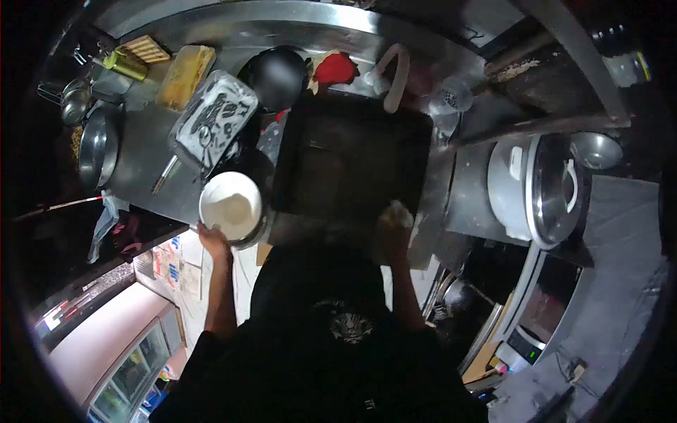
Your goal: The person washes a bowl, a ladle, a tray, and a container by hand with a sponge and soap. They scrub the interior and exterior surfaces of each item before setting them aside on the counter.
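Observation:
My left hand [214,241] grips the near-left rim of a white bowl [231,201], tilted so that its inside faces me. The bowl is over the counter at the left edge of a dark sink [352,158]. At the sink's near right corner my right hand [394,231] is closed around a pale, crumpled thing [399,213], maybe a sponge or cloth; shadow hides its kind. Behind the bowl lies a clear plastic tub [215,120] with whitish smears inside. A metal-handled utensil [166,175] rests by the tub.
A curved faucet [399,77] rises behind the sink. A black pan [277,79] and a red cloth [334,69] are at the back. Metal basin [99,148] and yellowish container [185,77] stand left. On the right is a large white cooker [522,183] with a glass lid.

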`<state>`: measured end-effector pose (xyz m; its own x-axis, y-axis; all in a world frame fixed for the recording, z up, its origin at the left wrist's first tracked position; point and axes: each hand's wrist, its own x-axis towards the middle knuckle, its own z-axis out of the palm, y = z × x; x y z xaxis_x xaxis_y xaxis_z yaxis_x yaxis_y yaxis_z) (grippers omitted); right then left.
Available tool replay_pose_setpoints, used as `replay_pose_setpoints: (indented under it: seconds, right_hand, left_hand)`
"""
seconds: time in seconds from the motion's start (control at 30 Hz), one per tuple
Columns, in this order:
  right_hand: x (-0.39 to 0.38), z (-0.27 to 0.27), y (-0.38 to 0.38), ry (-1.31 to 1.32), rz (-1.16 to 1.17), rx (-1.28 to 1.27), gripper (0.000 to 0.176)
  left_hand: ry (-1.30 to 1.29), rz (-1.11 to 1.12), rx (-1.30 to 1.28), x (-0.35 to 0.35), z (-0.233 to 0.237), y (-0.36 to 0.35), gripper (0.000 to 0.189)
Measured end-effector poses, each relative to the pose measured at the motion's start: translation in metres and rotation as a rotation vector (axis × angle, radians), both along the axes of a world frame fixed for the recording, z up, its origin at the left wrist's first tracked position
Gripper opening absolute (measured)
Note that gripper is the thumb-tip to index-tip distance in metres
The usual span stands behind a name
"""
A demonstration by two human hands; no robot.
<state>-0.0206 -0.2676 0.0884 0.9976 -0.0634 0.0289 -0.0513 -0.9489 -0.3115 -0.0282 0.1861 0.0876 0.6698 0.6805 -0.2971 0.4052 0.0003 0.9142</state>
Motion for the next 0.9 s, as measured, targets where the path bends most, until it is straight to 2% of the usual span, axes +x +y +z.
replay_pose_setpoints:
  seconds: [0.03,0.07,0.1,0.2,0.23,0.3,0.47,0.6,0.63,0.67,0.7,0.77,0.8,0.83,0.87,0.9]
  right_hand:
    - [0.009,-0.007,0.0,-0.079,0.003,0.075,0.024]
    - [0.015,-0.02,0.002,-0.151,0.009,0.158,0.023]
    - [0.018,-0.032,0.005,-0.216,0.017,0.244,0.023]
    - [0.05,-0.071,0.014,-0.075,0.158,0.202,0.019]
    - [0.062,-0.099,0.011,-0.05,0.278,0.139,0.021]
    - [0.081,-0.176,0.013,-0.012,0.527,0.017,0.026]
    - [0.103,-0.273,0.037,0.377,0.653,-0.011,0.026]
    - [0.104,-0.283,0.076,0.58,0.903,-0.307,0.029]
    - [0.101,-0.277,0.084,0.598,0.959,-0.368,0.029]
    - [0.096,-0.277,0.089,0.59,1.007,-0.401,0.03]
    - [0.084,-0.284,0.091,0.558,1.048,-0.408,0.031]
    - [0.049,-0.379,0.07,0.262,1.154,-0.222,0.031]
    - [0.032,-0.422,0.061,0.105,1.198,-0.145,0.031]
    - [0.037,-0.417,0.064,0.324,1.127,-0.198,0.032]
    - [0.043,-0.412,0.068,0.525,1.039,-0.268,0.032]
    - [0.054,-0.402,0.08,0.718,0.944,-0.316,0.033]
  left_hand:
    - [-0.103,-0.005,-0.138,-0.003,-0.002,0.004,0.055]
    - [-0.087,0.021,-0.004,-0.006,-0.018,0.01,0.054]
    - [-0.114,0.027,0.028,-0.006,-0.014,0.004,0.054]
    - [-0.131,0.096,0.194,-0.009,0.014,-0.024,0.058]
    - [-0.038,0.15,0.3,-0.014,0.023,-0.034,0.055]
    - [0.075,0.076,0.442,-0.031,0.049,-0.051,0.056]
    - [0.311,0.143,0.693,-0.098,0.096,-0.107,0.059]
    - [0.573,0.151,0.686,-0.161,0.068,-0.141,0.065]
    - [0.525,0.193,0.822,-0.235,0.004,-0.138,0.063]
    - [0.453,0.035,0.629,-0.191,0.045,-0.155,0.063]
    - [0.575,-0.085,0.523,-0.188,0.05,-0.159,0.058]
    - [0.506,-0.322,0.26,-0.197,0.047,-0.166,0.044]
    - [0.534,-0.356,0.213,-0.203,0.04,-0.172,0.036]
    - [0.552,-0.39,0.172,-0.203,0.031,-0.177,0.029]
    - [0.619,-0.385,0.105,-0.187,0.043,-0.184,0.024]
    - [0.565,-0.419,0.042,-0.187,0.041,-0.184,0.024]
